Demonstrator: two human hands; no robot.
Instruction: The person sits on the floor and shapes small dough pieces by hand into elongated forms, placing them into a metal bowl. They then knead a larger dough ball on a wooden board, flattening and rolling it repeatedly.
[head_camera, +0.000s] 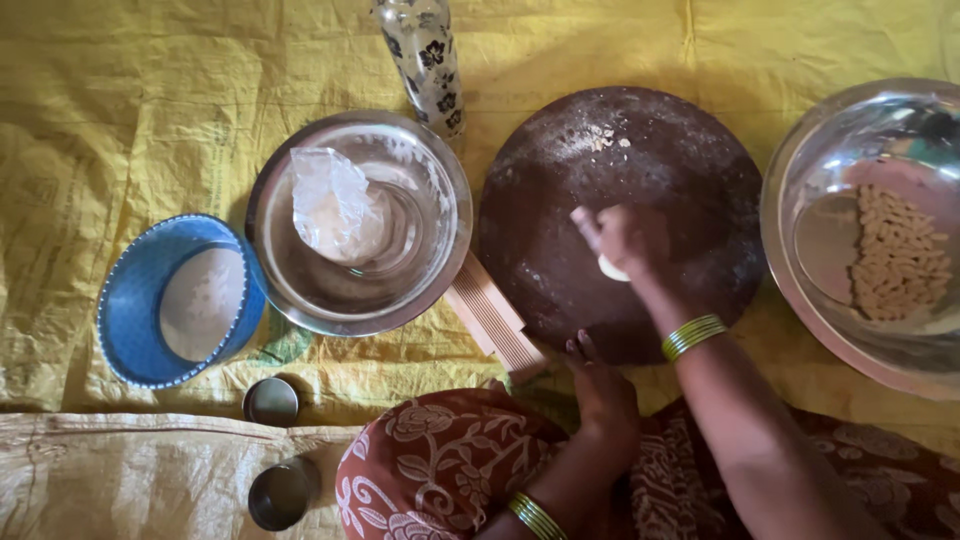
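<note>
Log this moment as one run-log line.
right hand: pressing dough piece on round board | left hand: resting at board edge | ridged wooden paddle: beside board

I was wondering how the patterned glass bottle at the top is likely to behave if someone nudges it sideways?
The glass bottle looks tall and narrow, so it would probably tip rather than slide. It stands on a wrinkled yellow sheet, likely an uneven footing. Once down, its round body would probably roll, perhaps towards the steel bowl.

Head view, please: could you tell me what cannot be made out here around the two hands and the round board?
- Dough piece: mostly covered by the right hand.
- Left hand: fingertips rest at the round board edge; grip unclear.
- Right steel bowl: cut off by the frame edge.
- Plastic bag contents: too blurred.
- Glass bottle: top cut off.
</note>
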